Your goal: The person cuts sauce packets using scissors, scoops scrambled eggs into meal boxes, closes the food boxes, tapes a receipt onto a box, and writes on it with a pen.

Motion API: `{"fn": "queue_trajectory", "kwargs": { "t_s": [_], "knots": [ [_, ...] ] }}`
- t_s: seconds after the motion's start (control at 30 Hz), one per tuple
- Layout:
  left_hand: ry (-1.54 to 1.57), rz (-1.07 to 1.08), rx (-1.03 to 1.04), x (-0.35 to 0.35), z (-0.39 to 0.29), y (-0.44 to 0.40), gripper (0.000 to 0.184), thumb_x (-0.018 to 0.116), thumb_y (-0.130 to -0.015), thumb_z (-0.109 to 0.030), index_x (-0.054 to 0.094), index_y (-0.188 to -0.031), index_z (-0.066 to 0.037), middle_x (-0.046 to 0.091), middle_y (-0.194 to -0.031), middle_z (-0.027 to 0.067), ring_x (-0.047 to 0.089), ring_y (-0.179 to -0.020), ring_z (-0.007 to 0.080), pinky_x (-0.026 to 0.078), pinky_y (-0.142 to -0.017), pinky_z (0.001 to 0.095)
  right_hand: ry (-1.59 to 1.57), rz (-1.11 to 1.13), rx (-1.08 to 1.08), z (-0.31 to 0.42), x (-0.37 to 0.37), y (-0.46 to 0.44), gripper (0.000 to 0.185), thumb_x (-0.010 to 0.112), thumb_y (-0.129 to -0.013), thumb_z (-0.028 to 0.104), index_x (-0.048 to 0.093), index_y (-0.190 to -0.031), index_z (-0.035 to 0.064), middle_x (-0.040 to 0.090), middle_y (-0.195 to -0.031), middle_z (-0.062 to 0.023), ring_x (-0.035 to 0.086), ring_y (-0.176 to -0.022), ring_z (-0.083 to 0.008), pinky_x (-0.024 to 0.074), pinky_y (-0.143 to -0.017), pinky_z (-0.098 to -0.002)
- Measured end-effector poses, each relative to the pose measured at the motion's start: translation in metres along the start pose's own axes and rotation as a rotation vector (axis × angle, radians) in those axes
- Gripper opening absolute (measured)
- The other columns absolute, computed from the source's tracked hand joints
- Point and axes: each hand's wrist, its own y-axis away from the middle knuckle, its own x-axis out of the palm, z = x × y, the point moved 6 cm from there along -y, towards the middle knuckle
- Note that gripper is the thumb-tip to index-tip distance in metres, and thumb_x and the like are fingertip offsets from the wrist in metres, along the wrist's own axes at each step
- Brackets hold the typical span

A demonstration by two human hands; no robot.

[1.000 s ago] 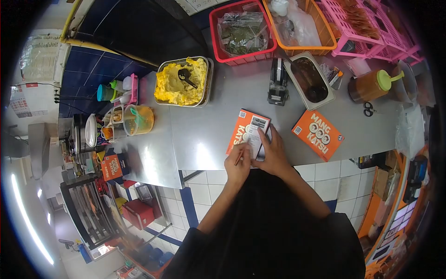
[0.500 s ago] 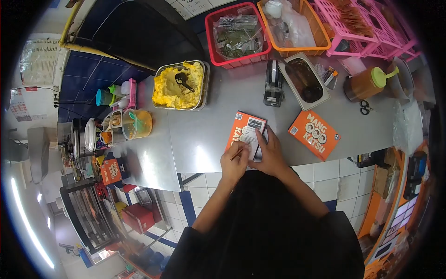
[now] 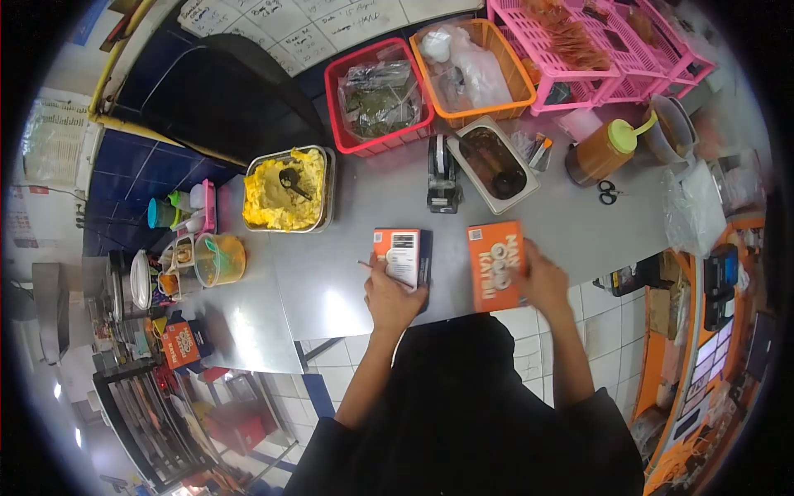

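Note:
My left hand (image 3: 393, 299) is closed around a thin pen (image 3: 364, 264) and rests at the lower edge of an orange box (image 3: 383, 240). A white printed slip (image 3: 403, 263) lies on that box. To the right, a second orange box (image 3: 496, 260), with white "MANG KATSU" lettering, stands nearly square to the counter's front edge. My right hand (image 3: 544, 285), smeared by motion, grips this box by its right side; some fingers are hard to make out. A black tape dispenser (image 3: 443, 178) is behind the gap between the boxes.
Behind the boxes on the metal counter (image 3: 347, 281) are a tray of yellow food (image 3: 273, 198), a red basket (image 3: 364, 149), an orange basket (image 3: 471, 112) and a metal pan of dark sauce (image 3: 504, 198). A sauce bottle (image 3: 595, 153) and scissors (image 3: 609, 194) are at right.
My right hand has left the slip and taken hold of the right box, which has turned and come closer to the other. My left hand stays by the slip. The view has shifted.

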Motion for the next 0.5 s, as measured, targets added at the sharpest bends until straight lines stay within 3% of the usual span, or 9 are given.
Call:
{"fn": "queue_trajectory", "kwargs": {
  "t_s": [0.07, 0.17, 0.2, 0.23, 0.3, 0.37, 0.4, 0.47, 0.5],
  "knots": [
    [0.238, -0.069, 0.060, -0.001, -0.001, 0.003, 0.083, 0.085, -0.069, -0.029, 0.039, -0.126, 0.009, 0.042, -0.145, 0.0357, 0.053, -0.121, 0.0481, 0.045, -0.101, 0.0496, -0.137, -0.012, 0.008, 0.011, 0.026, 0.006, 0.071, 0.071, -0.089, 0.041, 0.044, -0.146, 0.0108, 0.071, -0.093, -0.0217, 0.071, -0.086, -0.0402, 0.0543, -0.078, -0.0506],
    [0.058, -0.084, 0.260, -0.022, -0.066, 0.031, 0.085, 0.089, -0.068, -0.025, 0.038, -0.125, 0.011, 0.041, -0.144, 0.0403, 0.057, -0.118, 0.0466, 0.045, -0.102, 0.0497, -0.356, -0.087, -0.001, 0.027, 0.052, 0.018, 0.072, 0.068, -0.091, 0.043, 0.041, -0.148, 0.0074, 0.071, -0.092, -0.0230, 0.070, -0.082, -0.0425, 0.0544, -0.075, -0.0508],
    [0.148, -0.054, 0.285, -0.014, -0.078, 0.036, 0.083, 0.089, -0.069, -0.026, 0.040, -0.124, 0.011, 0.042, -0.143, 0.0405, 0.058, -0.117, 0.0475, 0.046, -0.101, 0.0505, -0.411, -0.072, 0.018, 0.030, 0.057, 0.020, 0.070, 0.066, -0.093, 0.043, 0.042, -0.147, 0.0061, 0.071, -0.092, -0.0239, 0.070, -0.082, -0.0434, 0.0544, -0.075, -0.0505],
    [0.021, -0.051, 0.266, -0.012, -0.099, 0.042, 0.079, 0.087, -0.071, -0.029, 0.042, -0.124, 0.011, 0.043, -0.142, 0.0400, 0.058, -0.115, 0.0490, 0.047, -0.099, 0.0524, -0.466, -0.057, 0.039, 0.031, 0.061, 0.021, 0.068, 0.064, -0.095, 0.043, 0.042, -0.147, 0.0049, 0.071, -0.092, -0.0247, 0.070, -0.082, -0.0443, 0.0545, -0.076, -0.0503],
    [-0.189, 0.104, 0.222, 0.001, -0.120, 0.052, 0.083, 0.087, -0.073, -0.035, 0.042, -0.127, 0.010, 0.041, -0.143, 0.0414, 0.053, -0.122, 0.0509, 0.045, -0.101, 0.0543, -0.801, 0.023, 0.104, 0.024, 0.073, 0.023, 0.066, 0.051, -0.104, 0.045, 0.039, -0.148, -0.0014, 0.069, -0.114, -0.0249, 0.068, -0.106, -0.0371, 0.0511, -0.093, -0.0427],
    [0.019, 0.145, 0.211, 0.004, -0.105, 0.049, 0.086, 0.087, -0.075, -0.037, 0.039, -0.130, 0.008, 0.037, -0.146, 0.0418, 0.050, -0.127, 0.0488, 0.043, -0.104, 0.0539, -1.214, -0.023, 0.064, 0.002, 0.103, 0.024, 0.067, 0.044, -0.107, 0.047, 0.037, -0.150, -0.0041, 0.064, -0.128, -0.0242, 0.062, -0.122, -0.0326, 0.0459, -0.104, -0.0393],
    [0.121, 0.177, 0.213, 0.006, -0.091, 0.046, 0.087, 0.086, -0.076, -0.039, 0.038, -0.132, 0.008, 0.035, -0.147, 0.0419, 0.048, -0.130, 0.0478, 0.042, -0.105, 0.0538, -1.242, 0.061, 0.065, 0.007, 0.095, 0.031, 0.076, 0.041, -0.107, 0.052, 0.031, -0.153, -0.0069, 0.049, -0.147, -0.0214, 0.045, -0.139, -0.0273, 0.0327, -0.116, -0.0379],
    [0.250, 0.015, 0.258, 0.012, -0.044, 0.027, 0.084, 0.084, -0.081, -0.039, 0.036, -0.134, 0.006, 0.031, -0.151, 0.0415, 0.041, -0.139, 0.0431, 0.036, -0.113, 0.0496, -1.182, 0.039, -0.132, 0.021, 0.090, 0.036, 0.079, 0.042, -0.106, 0.055, 0.027, -0.154, -0.0060, 0.042, -0.153, -0.0224, 0.038, -0.144, -0.0278, 0.0273, -0.119, -0.0393],
    [0.520, 0.115, 0.089, 0.029, -0.021, 0.017, 0.076, 0.079, -0.088, -0.038, 0.037, -0.133, 0.005, 0.030, -0.153, 0.0404, 0.036, -0.144, 0.0385, 0.028, -0.118, 0.0447, -1.137, 0.018, -0.224, 0.025, 0.088, 0.038, 0.081, 0.042, -0.105, 0.056, 0.025, -0.155, -0.0055, 0.038, -0.156, -0.0229, 0.035, -0.147, -0.0280, 0.0246, -0.121, -0.0401]
  ]
}}
